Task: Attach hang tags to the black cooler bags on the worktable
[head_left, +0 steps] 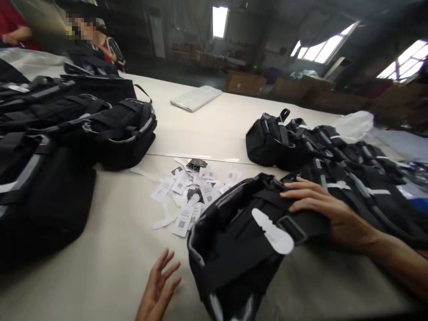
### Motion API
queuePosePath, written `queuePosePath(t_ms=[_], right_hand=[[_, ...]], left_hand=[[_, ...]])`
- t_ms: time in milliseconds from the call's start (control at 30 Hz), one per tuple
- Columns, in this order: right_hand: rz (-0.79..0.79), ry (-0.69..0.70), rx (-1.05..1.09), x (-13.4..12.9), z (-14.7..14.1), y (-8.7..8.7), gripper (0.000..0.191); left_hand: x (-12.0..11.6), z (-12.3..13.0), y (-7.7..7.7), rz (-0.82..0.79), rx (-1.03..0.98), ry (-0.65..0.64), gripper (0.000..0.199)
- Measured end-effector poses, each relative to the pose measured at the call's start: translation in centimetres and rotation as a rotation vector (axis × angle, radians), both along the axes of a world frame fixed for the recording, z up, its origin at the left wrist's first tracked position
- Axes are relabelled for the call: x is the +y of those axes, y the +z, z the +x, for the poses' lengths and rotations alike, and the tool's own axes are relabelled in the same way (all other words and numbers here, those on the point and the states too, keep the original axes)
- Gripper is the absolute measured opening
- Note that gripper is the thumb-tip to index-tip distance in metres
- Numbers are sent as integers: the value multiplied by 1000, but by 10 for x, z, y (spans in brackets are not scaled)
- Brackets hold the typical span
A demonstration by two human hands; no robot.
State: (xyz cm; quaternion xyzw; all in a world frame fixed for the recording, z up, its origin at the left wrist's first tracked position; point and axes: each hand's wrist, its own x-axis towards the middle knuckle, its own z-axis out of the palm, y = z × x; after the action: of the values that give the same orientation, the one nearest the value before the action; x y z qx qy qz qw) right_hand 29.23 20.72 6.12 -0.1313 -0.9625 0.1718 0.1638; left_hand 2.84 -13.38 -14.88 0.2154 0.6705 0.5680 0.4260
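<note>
A black bag with grey edging stands tilted in front of me, with a white paper tag lying across its strap beside a black buckle. My right hand is closed on the bag's right side, its fingers over the fabric and the thumb hidden. To the left of the bag, my left hand is held over the table with fingers spread and nothing in it. Between the bag and the far seam lies a loose pile of white and black tags.
Several black bags crowd the left of the white table. More black bags stand in a row at the right. A folded grey sheet lies near the far edge. Beyond it are cardboard boxes and a person.
</note>
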Motion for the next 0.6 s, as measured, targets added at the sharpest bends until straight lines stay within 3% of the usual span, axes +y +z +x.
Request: queuePosePath(t_ms=[33,100,200,267,367,467,533,600], right_hand=[[6,-74,-21,2,16,-21,34],[-56,-266,4,6,44,-60,66],[-231,-590,182,0,70,-99,91],[-359,-765,356,-20,81,-115,90],[-658,-949,427,-84,99,-132,68],[-909,-948,399,-168,118,-149,61],[-917,-876,450,-210,127,-152,67],[-857,-815,432,-227,131,-140,80]], left_hand=[[16,-2,-4,47,63,22,66],[45,-1,-10,117,187,-52,73],[75,11,-10,200,279,-392,65],[83,26,-7,285,330,-556,57],[76,55,-7,356,419,-556,54],[56,87,-18,382,525,-506,57],[42,108,-28,416,607,-509,62],[31,128,-35,435,675,-538,71]])
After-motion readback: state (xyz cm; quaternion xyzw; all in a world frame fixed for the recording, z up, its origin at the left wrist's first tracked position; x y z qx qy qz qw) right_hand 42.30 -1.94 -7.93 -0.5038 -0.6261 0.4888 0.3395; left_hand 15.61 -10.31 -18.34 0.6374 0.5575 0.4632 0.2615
